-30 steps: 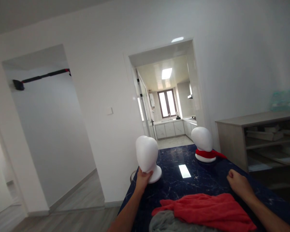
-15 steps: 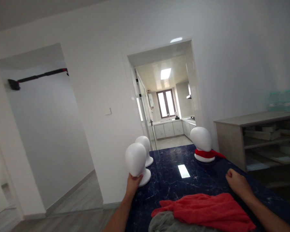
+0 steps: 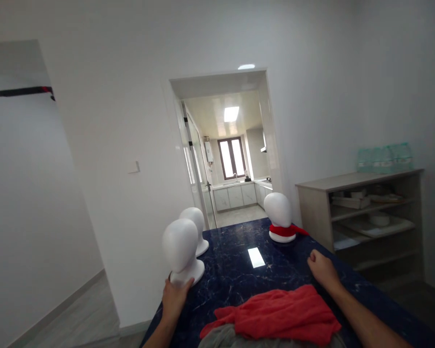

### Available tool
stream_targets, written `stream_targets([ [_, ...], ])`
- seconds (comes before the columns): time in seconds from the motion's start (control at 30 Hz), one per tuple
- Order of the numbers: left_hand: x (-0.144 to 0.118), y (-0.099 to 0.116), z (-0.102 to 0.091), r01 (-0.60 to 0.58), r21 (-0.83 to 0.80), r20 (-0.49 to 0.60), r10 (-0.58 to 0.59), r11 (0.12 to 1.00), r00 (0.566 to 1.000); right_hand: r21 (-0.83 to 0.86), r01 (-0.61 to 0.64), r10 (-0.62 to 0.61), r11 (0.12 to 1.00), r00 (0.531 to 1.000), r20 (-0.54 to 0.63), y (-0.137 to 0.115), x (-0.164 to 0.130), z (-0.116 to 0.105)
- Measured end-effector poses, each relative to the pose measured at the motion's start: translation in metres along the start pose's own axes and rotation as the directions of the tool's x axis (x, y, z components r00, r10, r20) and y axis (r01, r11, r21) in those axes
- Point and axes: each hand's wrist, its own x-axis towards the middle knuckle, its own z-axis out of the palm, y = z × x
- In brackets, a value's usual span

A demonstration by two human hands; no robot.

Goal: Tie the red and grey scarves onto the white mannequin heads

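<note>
Head view: the landmark is the nearest mannequin head (image 3: 180, 247), a plain white foam head that stands upright on its flared base at the left edge of the dark blue marbled desk (image 3: 239, 278). Far to its left, high on the wall, a black bar with a red tip (image 3: 20, 91) crosses a recess. The left hand (image 3: 174, 297) sits just below and in front of the mannequin head, its fingers (image 3: 186, 284) curled against the rim of the base and touching it; whether they fully grip the base cannot be told. Just behind the mannequin head, and slightly to its right, a second white head (image 3: 195, 225) stands on the same desk edge. Below and to the right of the mannequin head, a red cloth (image 3: 282, 314) lies crumpled at the near end of the desk, on top of a grey cloth (image 3: 221, 338) at the bottom edge of the picture. Further right and farther back than the mannequin head, a third white head (image 3: 278, 211) stands upright with a red scarf (image 3: 288, 230) wrapped around its neck. The right hand (image 3: 322, 268) rests on the desk well to the right of the mannequin head, just beyond the red cloth, closed into a loose fist and holding nothing. Farthest right, off the desk, a grey open shelf unit (image 3: 362, 212) stands against the wall.
</note>
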Motion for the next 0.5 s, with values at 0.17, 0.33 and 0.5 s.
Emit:
stream_targets([
  [0.17, -0.057, 0.013, 0.021, -0.003, -0.052, 0.02, 0.004, 0.999, 1.0, -0.041, -0.008, 0.009, 0.999, 1.0, 0.009, 0.002, 0.004, 0.003],
  [0.33, -0.081, 0.074, 0.056, -0.322, -0.133, 0.586, 0.336, 0.937, 0.737, -0.101, 0.005, -0.002, 0.995, 1.0, 0.031, 0.001, 0.003, 0.002],
  [0.5, -0.081, 0.094, 0.086, -0.683, 0.042, 0.813, 0.372, 0.729, 0.447, -0.17, 0.08, -0.073, 0.982, 0.996, 0.049, 0.002, 0.009, 0.002],
])
